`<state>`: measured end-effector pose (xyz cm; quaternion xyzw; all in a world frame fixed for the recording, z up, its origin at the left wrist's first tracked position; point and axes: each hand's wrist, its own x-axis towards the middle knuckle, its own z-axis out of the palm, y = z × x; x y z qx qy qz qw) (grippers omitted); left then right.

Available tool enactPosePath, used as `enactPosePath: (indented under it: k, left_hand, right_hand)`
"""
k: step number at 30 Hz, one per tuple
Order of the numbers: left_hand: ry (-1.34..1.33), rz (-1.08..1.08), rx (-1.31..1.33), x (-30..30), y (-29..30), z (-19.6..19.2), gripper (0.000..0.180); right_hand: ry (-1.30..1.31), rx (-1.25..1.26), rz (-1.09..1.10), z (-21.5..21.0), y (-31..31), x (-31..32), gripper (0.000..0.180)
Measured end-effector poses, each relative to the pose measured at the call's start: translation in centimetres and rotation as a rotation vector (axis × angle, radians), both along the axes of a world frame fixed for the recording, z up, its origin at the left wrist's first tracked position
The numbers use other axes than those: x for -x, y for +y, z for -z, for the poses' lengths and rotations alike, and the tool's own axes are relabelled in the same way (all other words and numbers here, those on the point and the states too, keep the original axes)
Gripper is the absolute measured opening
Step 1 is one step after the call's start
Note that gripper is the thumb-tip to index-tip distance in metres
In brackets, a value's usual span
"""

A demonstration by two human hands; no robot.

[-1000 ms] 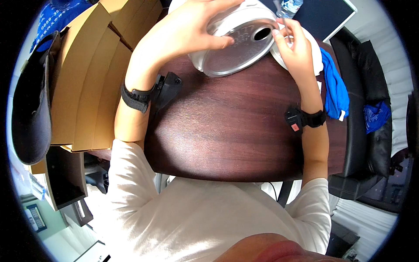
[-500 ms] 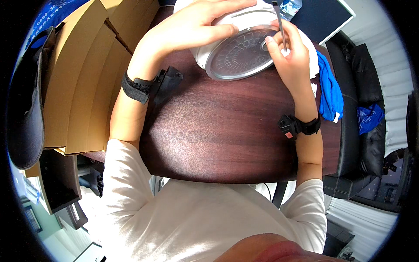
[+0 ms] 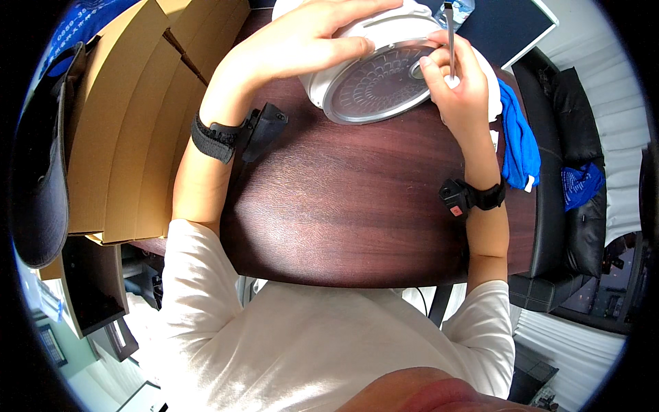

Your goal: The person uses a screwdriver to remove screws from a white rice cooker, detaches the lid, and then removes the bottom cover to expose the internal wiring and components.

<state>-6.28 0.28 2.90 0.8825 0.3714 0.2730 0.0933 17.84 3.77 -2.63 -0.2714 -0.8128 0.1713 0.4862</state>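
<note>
A white rounded appliance (image 3: 314,88), which looks like a rice cooker, lies at the far side of the table with its patterned grey metal disc (image 3: 374,86) facing me. Across its top my left hand (image 3: 322,38) rests, fingers stretched out and thumb apart, open against the shell. My right hand (image 3: 461,86) is closed around a slim flat-blade screwdriver (image 3: 450,41) with a white handle end, its metal blade pointing up and away. The thumb and forefinger of that hand are beside a small round fitting (image 3: 416,71) at the disc's right side.
Cardboard boxes (image 3: 130,130) stand along the left, with a dark cap (image 3: 44,172) hanging by them. A blue cloth (image 3: 519,144) lies at the table's right edge. Behind the appliance are a clear bottle (image 3: 461,11) and a dark panel. A black sofa (image 3: 580,151) is beyond the table (image 3: 357,213).
The screwdriver has swung from a leftward lean to nearly upright in my right hand, which shifted slightly. The disc's lower edge has risen a little. My left hand has stayed in place.
</note>
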Motion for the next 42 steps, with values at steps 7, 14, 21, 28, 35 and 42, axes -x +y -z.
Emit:
enactPosePath:
  k: [7, 14, 21, 28, 35, 42]
  left_hand:
    - [0.019, -0.011, -0.004, 0.4, 1.0, 0.6, 0.061]
    - [-0.009, -0.033, -0.019, 0.1, 1.0, 0.8, 0.061]
    - [-0.076, -0.019, -0.066, -0.3, 1.1, 1.1, 0.061]
    - [-0.069, -0.065, -0.044, -0.7, 0.5, 0.7, 0.064]
    - [-0.092, -0.037, -0.069, -0.9, -0.3, 0.4, 0.064]
    - [-0.079, -0.04, -0.068, -0.6, 1.0, 1.2, 0.063]
  right_hand:
    - [-0.015, -0.083, -0.001, 0.1, -0.2, 0.5, 0.033]
    - [-0.12, 0.4, -0.1, -1.7, -1.8, -1.6, 0.018]
    - [-0.33, 0.511, -0.02, -4.9, -4.9, -3.0, 0.014]
    - [-0.396, 0.348, 0.076, -4.5, -5.7, -2.4, 0.015]
    - [-0.419, 0.289, 0.104, -4.0, -5.8, -1.9, 0.014]
    - [-0.439, 0.3, 0.156, -4.5, -6.3, -1.9, 0.015]
